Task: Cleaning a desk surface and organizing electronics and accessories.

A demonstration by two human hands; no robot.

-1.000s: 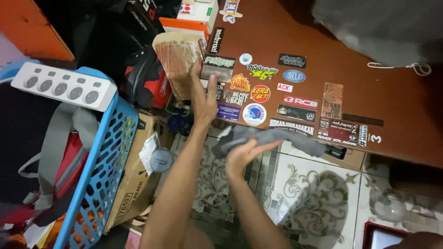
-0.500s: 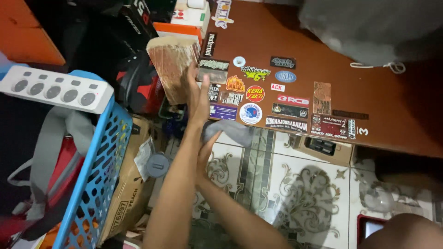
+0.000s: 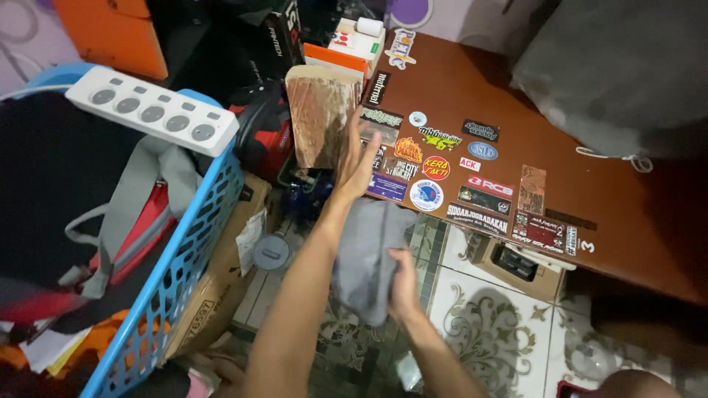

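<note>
brown wooden desk top [image 3: 590, 199], covered near its edge with many coloured stickers, takes up the right of the view, a large grey fabric bundle [image 3: 619, 66] resting on its far side. blue plastic lattice laundry basket [image 3: 177, 280] fills the left, stuffed with dark clothes and grey straps, and a white power strip with round switches [image 3: 151, 112] lies across its rim, propped there because the basket is full. a flattened brown cardboard box [image 3: 221, 273] leans between basket and patterned tile floor [image 3: 501, 324]. a worn brown wooden block [image 3: 321, 118] stands upright just off the desk's near corner. left hand [image 3: 356, 161] is spread, fingers flat against the block's side and the sticker-covered corner, seemingly steadying it; it grips nothing. right hand [image 3: 404, 284] is closed on a limp grey cloth [image 3: 366, 258], which hangs below the desk edge, draped against the left forearm, its lower fold pinched so it does not drop. a small grey round lid [image 3: 271, 252] sits by the cardboard.
</note>
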